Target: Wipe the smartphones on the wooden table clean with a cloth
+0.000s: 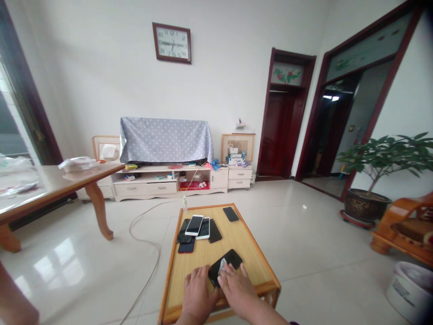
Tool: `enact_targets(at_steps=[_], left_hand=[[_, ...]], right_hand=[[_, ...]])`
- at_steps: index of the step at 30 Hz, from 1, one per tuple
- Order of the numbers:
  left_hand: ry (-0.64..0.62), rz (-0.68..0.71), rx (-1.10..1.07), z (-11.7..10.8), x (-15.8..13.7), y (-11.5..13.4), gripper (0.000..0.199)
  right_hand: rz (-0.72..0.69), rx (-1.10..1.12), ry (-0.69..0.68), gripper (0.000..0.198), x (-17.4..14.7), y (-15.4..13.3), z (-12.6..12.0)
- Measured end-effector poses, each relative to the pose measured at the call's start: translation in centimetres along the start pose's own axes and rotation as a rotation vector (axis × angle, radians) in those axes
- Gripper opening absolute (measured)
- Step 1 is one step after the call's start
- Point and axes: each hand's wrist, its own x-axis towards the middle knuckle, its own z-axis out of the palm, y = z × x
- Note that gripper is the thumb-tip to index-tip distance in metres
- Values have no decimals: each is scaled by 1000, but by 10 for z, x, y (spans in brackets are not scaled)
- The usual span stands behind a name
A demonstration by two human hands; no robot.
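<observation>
Two bare hands meet over a black phone [234, 257] lying aslant near the near edge of a wooden bench [248, 246], its screen partly hidden by a scrap of white cloth [222, 264]. The left hand [199, 289], half closed with fingers curled, brackets the phone's near-left end between fingers and thumb. The right hand [237, 287] reaches in over the phone's near side, fingers loosely extended and fingertips on the cloth (whether they pinch it or merely press it down, one cannot tell). The phone thus sits just beyond both hands, touching the left and beneath the right hand's fingers. Farther up the bench, along the left edge toward the far-left corner, a cluster of phones [194, 225] overlaps, two white-framed ones among darker ones. Another dark phone [230, 214] lies alone by the far-right corner, well apart from the hands. A small clear bottle [184, 205] shows at the far-left corner.
</observation>
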Motion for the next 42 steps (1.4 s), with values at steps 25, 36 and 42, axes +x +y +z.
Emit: enact_targets(at_steps=[25, 36, 42], left_hand=[[-57, -50, 74, -11, -3, 13, 59], [-60, -54, 119, -11, -3, 18, 55], [-56, -54, 106, -4, 0, 14, 52]], right_hand=[[114, -56, 157, 58, 4, 2, -5], [85, 4, 154, 57, 6, 3, -4], [-35, 57, 110, 50, 7, -3, 7]])
